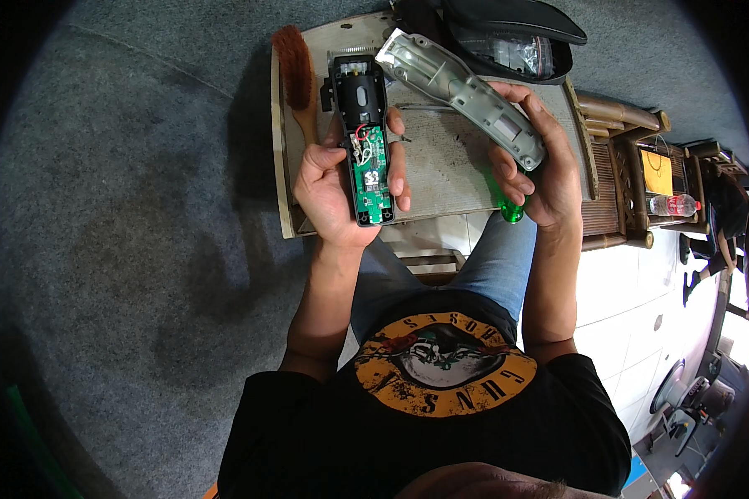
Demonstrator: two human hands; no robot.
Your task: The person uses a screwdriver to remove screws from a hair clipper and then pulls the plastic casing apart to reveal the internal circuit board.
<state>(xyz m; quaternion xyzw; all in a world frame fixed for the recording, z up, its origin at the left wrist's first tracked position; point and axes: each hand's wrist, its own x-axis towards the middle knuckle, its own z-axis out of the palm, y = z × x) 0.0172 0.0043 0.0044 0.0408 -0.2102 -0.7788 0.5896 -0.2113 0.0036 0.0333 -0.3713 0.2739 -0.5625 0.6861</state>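
An opened hair clipper body [360, 141] lies in my left hand [329, 187], my fingers curled around its sides. Its green circuit board shows, with red and white wires above it. My right hand [553, 162] grips the clipper's grey half-shell housing [474, 100], tilted with its hollow inner side facing up. The shell's far end comes close to the clipper's head without clear contact. Below my right fingers sticks out a translucent green handle [512, 208]; its upper part is hidden, and I cannot tell whether my fingers hold it.
A small worn table [441, 179] stands before my knees. On its left lies a wooden brush [295, 75] with reddish bristles; a thin metal rod [424, 107] lies mid-table. An unzipped black case [516, 25] sits at the back right. Rightward, a bamboo bench [603, 191] adjoins a bottle [674, 205].
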